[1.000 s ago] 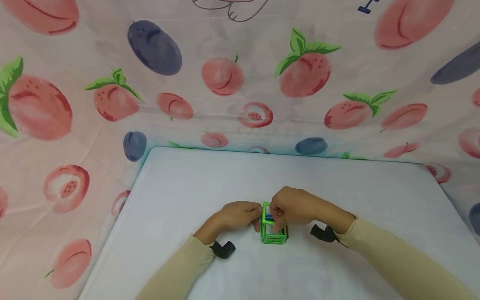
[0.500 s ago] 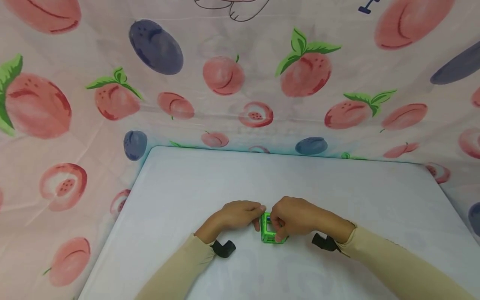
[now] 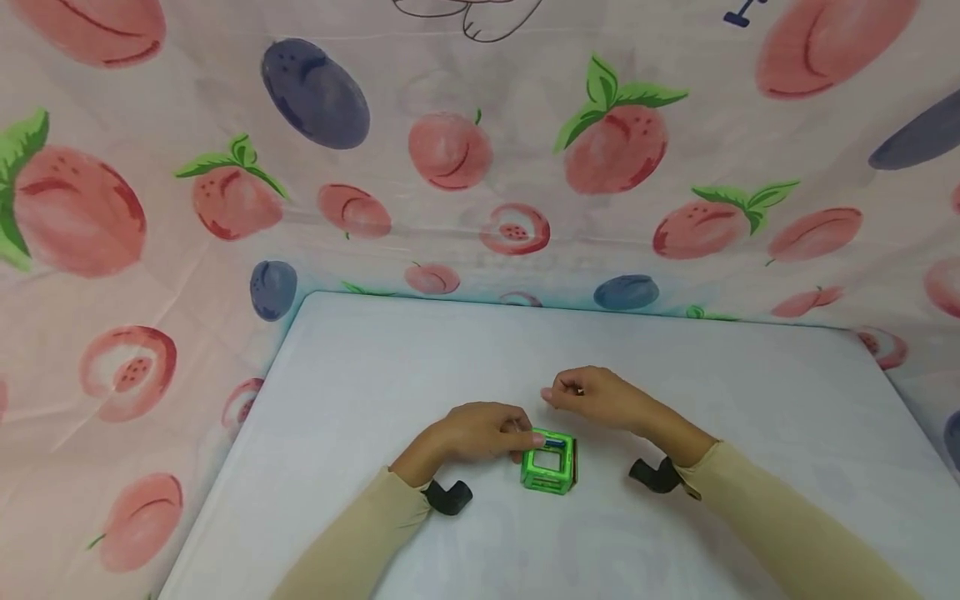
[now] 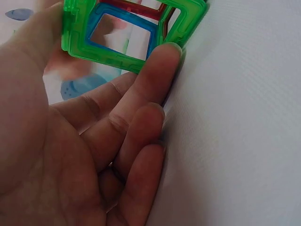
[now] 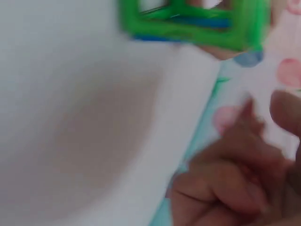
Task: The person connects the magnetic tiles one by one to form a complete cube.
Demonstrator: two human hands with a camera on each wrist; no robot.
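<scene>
A small cube of magnetic tiles (image 3: pixel 546 482) stands on the white table, its visible frames mostly green. In the left wrist view a blue tile (image 4: pixel 155 41) and a red tile (image 4: pixel 141 6) show through the green frame. My left hand (image 3: pixel 476 429) holds the cube from its left side, thumb over the top edge and fingers low on the side. My right hand (image 3: pixel 603 398) hovers behind and to the right of the cube, apart from it, fingers loosely curled around nothing. The right wrist view is blurred, with the cube (image 5: pixel 183 30) at its top.
The white tabletop (image 3: pixel 390 358) reaches back to a fruit-print cloth (image 3: pixel 450 217) hanging behind and at the sides. A black wrist camera (image 3: pixel 448 498) sits at the left cuff and another black camera (image 3: pixel 654 475) at the right cuff.
The green tile that stood up at the cube's back has folded down flat on top. My right hand has let go and lifted back; my left thumb has moved onto the top edge.
</scene>
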